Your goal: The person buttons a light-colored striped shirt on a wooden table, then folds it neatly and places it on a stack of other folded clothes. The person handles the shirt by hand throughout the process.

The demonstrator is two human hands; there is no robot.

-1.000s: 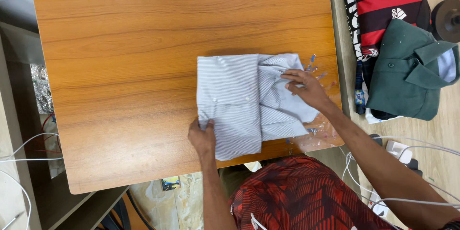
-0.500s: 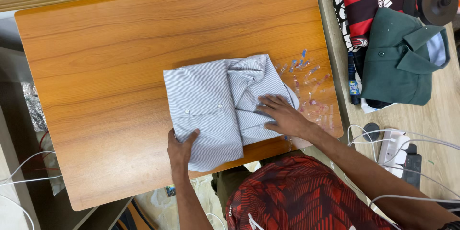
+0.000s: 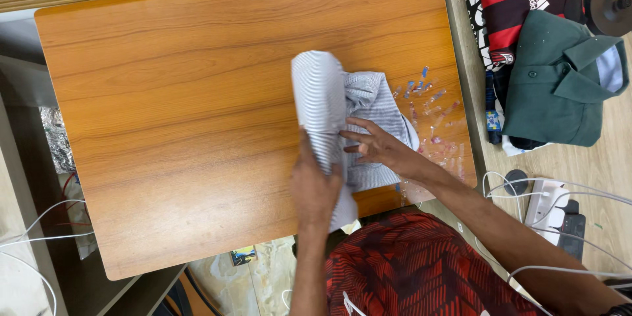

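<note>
**Inspector:** Left hand (image 3: 315, 187) is closed on the near end of the pale striped shirt (image 3: 342, 125), gripping a folded panel and holding it raised off the table (image 3: 164, 125). Right hand (image 3: 378, 148) lies open, fingers spread flat on the lower layer, pinning it down.

**Clerk:** Location of the garment?

**Inspector:** Near the table's front edge, toward the right front corner, beside a scatter of small clear clips (image 3: 428, 102).

**Clerk:** Progress?

**Inspector:** In my judgement, partway. The shirt is already narrowed into a compact band. The lifted panel stands on edge, not laid over; that fold is incomplete, and the far portion looks rumpled, not smoothed.

**Clerk:** Other items?

**Inspector:** A green shirt (image 3: 559, 79) and a red-and-black one (image 3: 520, 0) rest on the adjoining surface off the right edge, well apart.
</note>
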